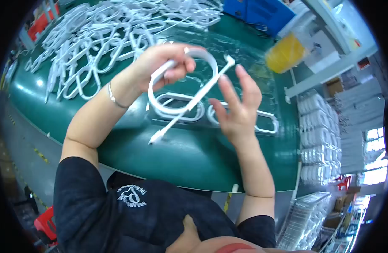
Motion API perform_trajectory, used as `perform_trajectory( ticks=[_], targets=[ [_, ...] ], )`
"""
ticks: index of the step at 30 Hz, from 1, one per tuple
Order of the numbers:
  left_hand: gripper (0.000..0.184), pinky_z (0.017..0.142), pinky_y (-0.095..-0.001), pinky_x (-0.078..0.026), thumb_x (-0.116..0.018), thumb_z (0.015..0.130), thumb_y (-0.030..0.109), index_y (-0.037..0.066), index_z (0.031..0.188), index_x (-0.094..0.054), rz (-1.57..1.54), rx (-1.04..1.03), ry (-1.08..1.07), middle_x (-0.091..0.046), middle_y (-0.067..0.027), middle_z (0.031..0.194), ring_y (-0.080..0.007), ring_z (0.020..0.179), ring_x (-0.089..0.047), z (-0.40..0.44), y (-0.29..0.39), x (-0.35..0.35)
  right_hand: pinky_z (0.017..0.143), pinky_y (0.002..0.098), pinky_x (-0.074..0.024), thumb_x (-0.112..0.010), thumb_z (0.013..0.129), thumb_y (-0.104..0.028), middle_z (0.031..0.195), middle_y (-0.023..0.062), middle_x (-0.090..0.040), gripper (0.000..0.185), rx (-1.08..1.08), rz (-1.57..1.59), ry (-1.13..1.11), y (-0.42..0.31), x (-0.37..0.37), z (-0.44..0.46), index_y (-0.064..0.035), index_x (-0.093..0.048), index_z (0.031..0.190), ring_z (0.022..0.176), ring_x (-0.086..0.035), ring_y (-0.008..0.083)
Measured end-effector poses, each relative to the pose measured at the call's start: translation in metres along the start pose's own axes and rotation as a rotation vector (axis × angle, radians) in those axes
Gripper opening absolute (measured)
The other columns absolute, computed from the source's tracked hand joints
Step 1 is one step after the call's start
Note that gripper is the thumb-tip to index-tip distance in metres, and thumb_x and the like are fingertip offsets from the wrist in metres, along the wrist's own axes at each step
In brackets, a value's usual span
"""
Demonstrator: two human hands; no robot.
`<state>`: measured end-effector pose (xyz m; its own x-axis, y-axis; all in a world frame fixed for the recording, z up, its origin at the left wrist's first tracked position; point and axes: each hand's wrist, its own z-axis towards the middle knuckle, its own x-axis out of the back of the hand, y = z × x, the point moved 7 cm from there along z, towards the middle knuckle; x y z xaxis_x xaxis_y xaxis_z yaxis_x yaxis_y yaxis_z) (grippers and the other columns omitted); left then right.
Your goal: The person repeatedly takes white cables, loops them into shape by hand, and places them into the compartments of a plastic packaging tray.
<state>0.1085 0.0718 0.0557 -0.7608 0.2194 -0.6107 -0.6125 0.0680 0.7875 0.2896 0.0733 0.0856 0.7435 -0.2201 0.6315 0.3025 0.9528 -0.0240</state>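
Above the green desk, the left hand clamps the looped white cable in its grip, best without kinking it; the right hand spreads open, perhaps touching it.

"What's the left hand gripping?"
"A looped white cable. The right hand is spread open just beside the cable."
"Beyond the cable?"
"A tangled white pile to its left, a blue box to its right."

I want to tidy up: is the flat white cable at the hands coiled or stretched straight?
Coiled: the flat white cable forms a round loop at the left hand, its ends sticking out.
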Motion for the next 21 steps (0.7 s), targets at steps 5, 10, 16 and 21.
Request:
perform_trajectory(
  ticks=[5, 10, 16, 21],
  targets=[
    [0.046, 0.044, -0.0222, -0.046, -0.039, 0.091, 0.017, -0.005, 0.131, -0.039, -0.141, 0.121, -0.135, -0.065, -0.0162, 0.087, -0.0167, 0.05, -0.056, 0.024, -0.026, -0.033, 0.095, 0.046, -0.0331, -0.069, 0.071, -0.007, 0.078, 0.0015, -0.06, 0.039, -0.006, -0.067, -0.022, 0.016, 0.012, 0.002, -0.0109, -0.065, 0.109, 0.082, -0.06, 0.0193],
    [0.053, 0.081, -0.0288, -0.046, -0.037, 0.096, 0.036, 0.008, 0.14, -0.035, 0.212, -0.028, 0.043, -0.05, -0.0153, 0.129, -0.0237, 0.108, -0.056, 0.035, -0.027, -0.003, 0.076, 0.036, -0.0431, -0.068, 0.079, -0.01, 0.067, 0.0049, -0.058, 0.021, -0.288, 0.237, -0.085, 0.046, 0.004, -0.007, -0.0044, -0.064, 0.099, 0.064, -0.054, 0.0197],
    [0.036, 0.094, -0.0266, -0.038, -0.057, 0.091, 0.016, 0.005, 0.125, -0.053, 0.719, -0.598, 0.302, -0.054, -0.0056, 0.122, -0.0128, 0.109, -0.051, 0.025, 0.006, -0.021, 0.06, 0.0302, -0.0442, -0.068, 0.082, -0.017, 0.072, 0.0085, -0.062, 0.02, -0.49, 0.329, -0.263, 0.054, -0.026, -0.021, -0.0024, -0.064, 0.095, 0.064, -0.055, 0.0201],
    [0.028, 0.089, -0.0244, -0.038, -0.059, 0.091, 0.019, 0.003, 0.114, -0.06, 0.43, -0.452, 0.458, -0.062, -0.0003, 0.102, -0.0094, 0.096, -0.053, 0.033, -0.001, 0.004, 0.058, 0.0254, -0.0438, -0.065, 0.086, -0.018, 0.07, 0.0041, -0.06, 0.029, -0.49, 0.477, -0.335, 0.041, -0.039, -0.026, -0.0015, -0.061, 0.11, 0.061, -0.053, 0.0098]
  ],
)
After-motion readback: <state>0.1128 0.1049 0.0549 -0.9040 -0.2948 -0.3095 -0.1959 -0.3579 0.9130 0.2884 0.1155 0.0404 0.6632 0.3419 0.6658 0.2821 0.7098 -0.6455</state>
